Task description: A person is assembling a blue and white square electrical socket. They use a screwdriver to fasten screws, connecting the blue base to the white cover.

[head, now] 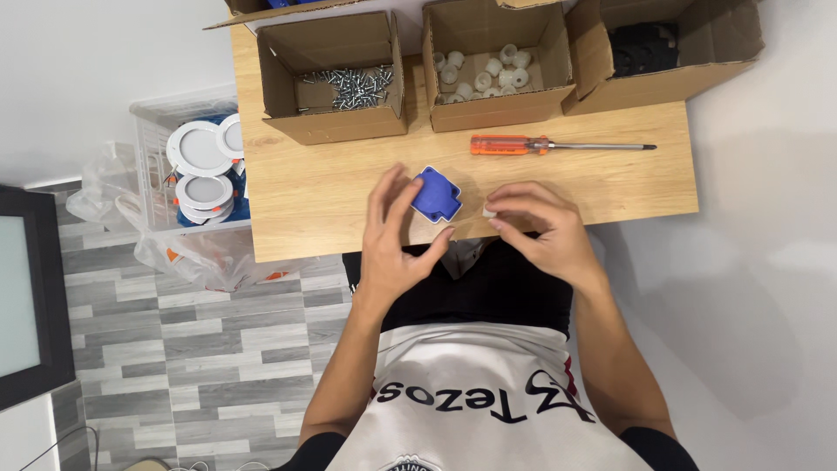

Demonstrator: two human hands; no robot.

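Wooden worktop (331,201) fills the upper middle of the frame, grey plank floor to the lower left. We hold a small blue plastic housing (435,194) at centre, pinched between thumb and fingertips of our left hand (392,244), lifted or resting just at the worktop's near edge (hard to say which). It looks light, stiff and smooth, so we judge its flat sides and corners the best hold. Our right hand (540,231) curls narrowly around what seems a small white part (490,210), mostly hidden. Above lie an orange screwdriver (545,146) and cardboard boxes of screws (353,85) and white caps (484,71).
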